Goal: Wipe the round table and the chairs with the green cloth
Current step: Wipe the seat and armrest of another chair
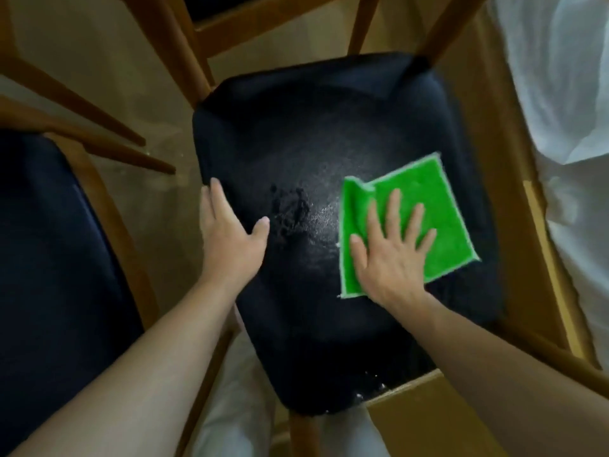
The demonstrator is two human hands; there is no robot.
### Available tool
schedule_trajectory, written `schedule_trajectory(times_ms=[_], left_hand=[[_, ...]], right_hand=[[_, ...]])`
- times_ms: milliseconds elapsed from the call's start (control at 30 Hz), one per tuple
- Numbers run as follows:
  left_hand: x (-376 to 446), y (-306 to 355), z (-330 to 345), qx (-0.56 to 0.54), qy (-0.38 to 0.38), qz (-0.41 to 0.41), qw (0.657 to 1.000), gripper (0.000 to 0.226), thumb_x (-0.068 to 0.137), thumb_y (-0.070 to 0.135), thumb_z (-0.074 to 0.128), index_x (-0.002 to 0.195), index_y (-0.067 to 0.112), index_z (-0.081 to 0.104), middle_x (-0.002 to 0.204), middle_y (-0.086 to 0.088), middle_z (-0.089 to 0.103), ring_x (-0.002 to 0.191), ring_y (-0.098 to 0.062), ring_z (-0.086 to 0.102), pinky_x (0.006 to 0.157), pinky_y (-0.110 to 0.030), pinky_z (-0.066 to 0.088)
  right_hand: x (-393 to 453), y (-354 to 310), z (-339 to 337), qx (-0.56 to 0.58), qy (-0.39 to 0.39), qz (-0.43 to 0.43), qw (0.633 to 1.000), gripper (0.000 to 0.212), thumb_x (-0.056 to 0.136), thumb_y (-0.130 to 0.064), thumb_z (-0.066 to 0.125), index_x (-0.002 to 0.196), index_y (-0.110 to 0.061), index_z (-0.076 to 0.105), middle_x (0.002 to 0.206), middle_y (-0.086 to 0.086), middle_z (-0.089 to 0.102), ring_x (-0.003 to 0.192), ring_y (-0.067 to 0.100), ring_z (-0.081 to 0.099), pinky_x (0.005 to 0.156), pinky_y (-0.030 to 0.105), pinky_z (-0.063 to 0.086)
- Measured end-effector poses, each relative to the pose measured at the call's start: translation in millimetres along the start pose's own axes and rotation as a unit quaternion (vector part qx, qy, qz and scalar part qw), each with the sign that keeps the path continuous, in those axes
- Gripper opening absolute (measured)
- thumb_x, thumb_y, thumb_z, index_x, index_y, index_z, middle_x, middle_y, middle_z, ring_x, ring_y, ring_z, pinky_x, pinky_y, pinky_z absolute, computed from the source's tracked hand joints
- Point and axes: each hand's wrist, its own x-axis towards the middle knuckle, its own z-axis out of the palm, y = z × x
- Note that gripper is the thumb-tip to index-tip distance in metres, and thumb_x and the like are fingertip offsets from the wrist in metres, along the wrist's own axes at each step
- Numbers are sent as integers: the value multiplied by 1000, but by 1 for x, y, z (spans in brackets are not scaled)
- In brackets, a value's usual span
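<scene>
1. Pressing flat on the cloth (428,206), the right hand (392,255) has its fingers straight and spread; the palm covers the cloth's near-left part and nothing is gripped. The forearm enters from the lower right and the fingers point away from the person.
2. Left hand (230,235) rests open at the left edge of the seat (313,143): fingers straight and together along the edge, thumb out over the dark surface. It holds nothing. The forearm enters from the lower left.
3. Cloth: green, roughly square, pale edging. It lies on the right half of the seat, rotated slightly, with its near-right corner close to the seat's right edge. Its left edge is folded over, making a raised crease just left of the right hand's fingers. Long axis cannot be told; the sides look about equal.
4. Seat: dark padded cushion on a wooden chair frame, wider at the far end. A wet sheen shows at centre, between the hands, and a rough scuffed patch (290,209) lies just right of the left thumb.
5. A second dark seat (49,242) stands left of the first seat, apart from it.
6. White fabric (560,94) hangs to the right of the seat.
</scene>
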Motion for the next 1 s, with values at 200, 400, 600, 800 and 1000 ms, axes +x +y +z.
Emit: schedule_trajectory(times_ms=[200,400,600,800,1000], left_hand=[[-46,-50,-17,-206,-90,-246,943,30,99,35,46,127,26,54,109,12,61,96,-7,58,75,-28,47],[-43,-49,-22,-302,-109,-297,899,29,101,45,36,114,27,54,100,6,64,88,-9,59,67,-30,45],[-35,-38,-23,-298,-62,-278,911,24,97,38,49,103,21,64,110,-3,65,92,-22,64,74,-35,54],[-34,-51,-34,-337,-121,-322,876,53,98,55,30,123,17,56,118,-2,63,104,-20,60,87,-43,49],[-32,-62,-37,-397,-173,-313,845,81,93,66,5,135,14,51,140,-7,51,127,-23,48,110,-50,28]], right_hand=[[109,-31,-35,28,17,-57,998,73,85,-77,19,149,-50,-4,161,-4,-19,144,41,-18,105,71,-8],[75,-92,-15,-18,27,-127,991,65,92,-64,8,151,-42,-6,161,5,-16,142,49,-16,102,76,-7],[-55,-66,33,-123,-12,-451,884,62,91,-60,35,149,-40,28,161,-1,8,146,40,5,107,70,3],[29,-102,-1,-101,27,-349,931,66,88,-68,17,150,-47,9,161,-6,-1,147,37,2,108,67,0],[104,-195,-15,-84,49,-200,975,56,96,-52,23,150,-43,13,163,3,-8,143,49,-12,102,76,-4]])
